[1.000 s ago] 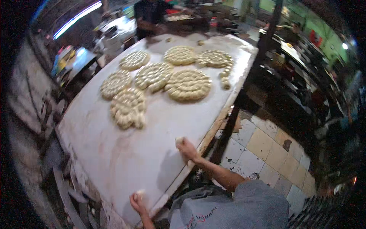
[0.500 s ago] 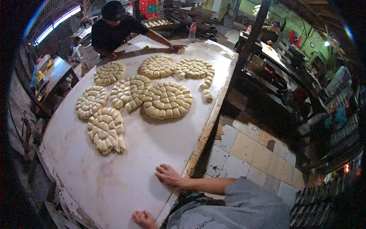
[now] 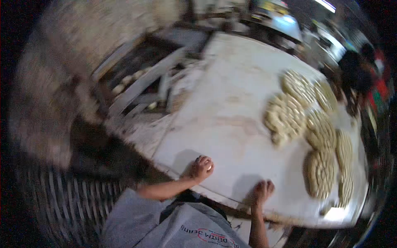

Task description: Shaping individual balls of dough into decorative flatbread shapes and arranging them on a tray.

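My left hand is curled closed low over the white tabletop, near its front edge. A small pale spot shows at its fingers, too blurred to name. To its right, my right hand is also curled, knuckles up, over the table; whatever its fingers may enclose is hidden. Several round slabs of pale dough, scored into small segments, lie on the table's right side. The nearest to my right hand is a dough slab, a hand's length or more away. Farther back sits another dough slab. Neither hand touches them.
At the left, beyond the table's edge, a dark tray holds several pale dough balls beside wooden bars. A rough wall rises behind. A person in dark clothing is at the far right. Another table stands behind.
My view has swung left, so the dough slabs now appear at the right and the tray of dough balls has come in. My hands are now side by side, both curled.
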Motion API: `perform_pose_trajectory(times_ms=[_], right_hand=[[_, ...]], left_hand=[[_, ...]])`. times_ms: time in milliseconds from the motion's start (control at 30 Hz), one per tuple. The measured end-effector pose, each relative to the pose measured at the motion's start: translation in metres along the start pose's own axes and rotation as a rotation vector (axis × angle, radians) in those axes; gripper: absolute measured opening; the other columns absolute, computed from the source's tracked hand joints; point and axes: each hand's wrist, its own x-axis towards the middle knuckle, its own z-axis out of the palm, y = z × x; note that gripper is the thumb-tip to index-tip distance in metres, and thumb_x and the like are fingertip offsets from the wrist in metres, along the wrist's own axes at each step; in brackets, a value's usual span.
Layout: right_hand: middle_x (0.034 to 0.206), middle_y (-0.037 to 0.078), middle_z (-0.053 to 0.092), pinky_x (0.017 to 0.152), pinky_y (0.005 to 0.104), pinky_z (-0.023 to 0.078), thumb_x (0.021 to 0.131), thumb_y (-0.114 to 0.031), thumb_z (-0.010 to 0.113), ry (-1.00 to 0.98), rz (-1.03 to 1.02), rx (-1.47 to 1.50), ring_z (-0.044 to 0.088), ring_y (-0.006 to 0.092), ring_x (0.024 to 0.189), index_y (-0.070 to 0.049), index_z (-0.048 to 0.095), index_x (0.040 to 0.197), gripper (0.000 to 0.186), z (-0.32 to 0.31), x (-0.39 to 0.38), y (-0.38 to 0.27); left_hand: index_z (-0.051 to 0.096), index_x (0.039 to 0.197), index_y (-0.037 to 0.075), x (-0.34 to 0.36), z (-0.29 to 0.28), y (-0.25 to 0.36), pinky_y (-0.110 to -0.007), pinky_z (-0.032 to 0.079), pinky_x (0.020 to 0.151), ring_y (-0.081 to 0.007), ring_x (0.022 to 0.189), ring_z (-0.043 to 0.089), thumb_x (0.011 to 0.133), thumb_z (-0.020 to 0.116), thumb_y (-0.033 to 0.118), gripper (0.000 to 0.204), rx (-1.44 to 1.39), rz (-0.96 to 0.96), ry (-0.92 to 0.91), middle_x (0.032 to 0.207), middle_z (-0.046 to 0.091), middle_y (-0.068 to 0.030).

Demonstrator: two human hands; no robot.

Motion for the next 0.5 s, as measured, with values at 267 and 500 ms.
perform_pose_trajectory(times_ms=[267,500], right_hand=[[0.096,0.011,0.053,0.083,0.0411,0.036,0.079,-0.024,0.054,0.138,0.266,-0.310,0.048,0.0273,0.094,-0.004,0.057,0.090,0.023,-0.013,0.049,0.043],[0.090,0.011,0.055,0.074,0.0426,0.040,0.067,-0.016,0.061,0.022,0.109,-0.339,0.051,0.0282,0.089,-0.005,0.056,0.089,0.025,0.022,0.005,0.055]], left_hand=[[0.051,0.070,0.005,0.038,0.014,-0.110,-0.042,0.040,0.068,-0.0321,0.083,0.048,0.062,0.061,0.009,0.013,0.152,-0.275,0.351,0.084,0.052,-0.0141],[0.060,0.100,0.003,0.044,-0.118,-0.076,-0.036,0.044,0.079,-0.0234,0.088,0.054,0.071,0.060,0.014,0.031,-0.706,-0.142,-1.321,0.096,0.060,-0.0110]])
